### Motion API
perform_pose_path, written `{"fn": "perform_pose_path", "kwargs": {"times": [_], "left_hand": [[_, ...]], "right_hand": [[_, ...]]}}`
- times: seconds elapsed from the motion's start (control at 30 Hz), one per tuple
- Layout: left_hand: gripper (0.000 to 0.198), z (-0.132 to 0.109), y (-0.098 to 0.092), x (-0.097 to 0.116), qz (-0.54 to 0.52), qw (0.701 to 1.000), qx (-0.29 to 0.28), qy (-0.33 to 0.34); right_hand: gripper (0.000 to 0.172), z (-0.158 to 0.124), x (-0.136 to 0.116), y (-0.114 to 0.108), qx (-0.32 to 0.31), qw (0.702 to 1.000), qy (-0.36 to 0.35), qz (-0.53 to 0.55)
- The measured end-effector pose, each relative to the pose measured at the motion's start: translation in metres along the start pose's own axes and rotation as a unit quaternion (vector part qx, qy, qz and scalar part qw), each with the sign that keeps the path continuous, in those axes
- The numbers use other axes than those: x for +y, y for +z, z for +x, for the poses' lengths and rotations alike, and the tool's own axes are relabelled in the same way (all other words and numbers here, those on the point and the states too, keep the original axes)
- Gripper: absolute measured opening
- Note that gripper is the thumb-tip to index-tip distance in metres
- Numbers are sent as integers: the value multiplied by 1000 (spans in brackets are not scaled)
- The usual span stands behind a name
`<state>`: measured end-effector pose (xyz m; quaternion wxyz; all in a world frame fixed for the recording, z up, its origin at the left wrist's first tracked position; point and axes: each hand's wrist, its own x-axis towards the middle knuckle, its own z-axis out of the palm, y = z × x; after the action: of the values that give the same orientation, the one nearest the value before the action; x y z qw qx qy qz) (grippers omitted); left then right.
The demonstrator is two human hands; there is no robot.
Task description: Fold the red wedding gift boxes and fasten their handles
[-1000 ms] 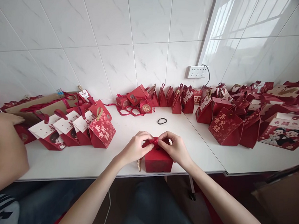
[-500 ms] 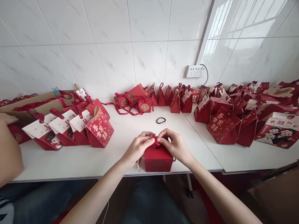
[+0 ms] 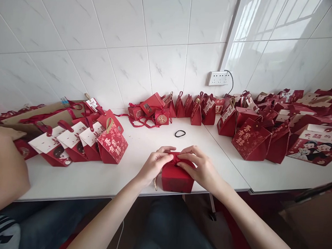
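Note:
A small red gift box [image 3: 177,179] stands near the front edge of the white table, directly before me. Red ribbon [image 3: 175,159] is gathered in a knot or bow on its top. My left hand [image 3: 157,163] pinches the ribbon from the left, thumb and fingers closed. From the right, my right hand [image 3: 198,163] grips the ribbon between thumb and fingers, its palm partly over the box's top. A twisted gold cord [image 3: 155,183] hangs by the box's left side. The exact shape of the knot is partly hidden by my fingers.
A black elastic loop [image 3: 180,133] lies behind the box. Red gift boxes [image 3: 112,142] stand in a row at left, beside an open carton [image 3: 24,120]. More red boxes [image 3: 251,140] crowd the right. Another person's arm [image 3: 6,169] reaches in at far left. A power strip [image 3: 218,78] is on the wall.
My right hand has shifted slightly right, its fingers lying lower over the box's top. The ribbon looks drawn flatter against the box. My left hand keeps its pinch.

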<state>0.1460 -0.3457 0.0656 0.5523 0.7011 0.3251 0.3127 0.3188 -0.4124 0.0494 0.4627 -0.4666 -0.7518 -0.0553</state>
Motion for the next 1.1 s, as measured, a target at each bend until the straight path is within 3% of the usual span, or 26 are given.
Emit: {"fn": "perform_pose_path", "kwargs": {"times": [0.23, 0.47, 0.57, 0.8, 0.97, 1.1], "left_hand": [[32, -4, -1, 1, 51, 999, 1, 20], [25, -14, 4, 0, 205, 963, 134, 114], [20, -19, 6, -1, 237, 948, 156, 144], [16, -30, 6, -2, 267, 940, 157, 141], [13, -33, 4, -10, 261, 944, 153, 131], [13, -33, 4, -18, 242, 945, 184, 117]], "right_hand": [[17, 2, -3, 3, 15, 996, -56, -66], [22, -2, -1, -9, 36, 989, -95, -105], [24, -5, 1, -15, 27, 986, -114, -116], [22, -10, 4, -27, -38, 986, -150, -62], [25, -16, 11, -33, -67, 984, -145, -79], [30, -22, 14, -37, -78, 977, -154, -129]]}}
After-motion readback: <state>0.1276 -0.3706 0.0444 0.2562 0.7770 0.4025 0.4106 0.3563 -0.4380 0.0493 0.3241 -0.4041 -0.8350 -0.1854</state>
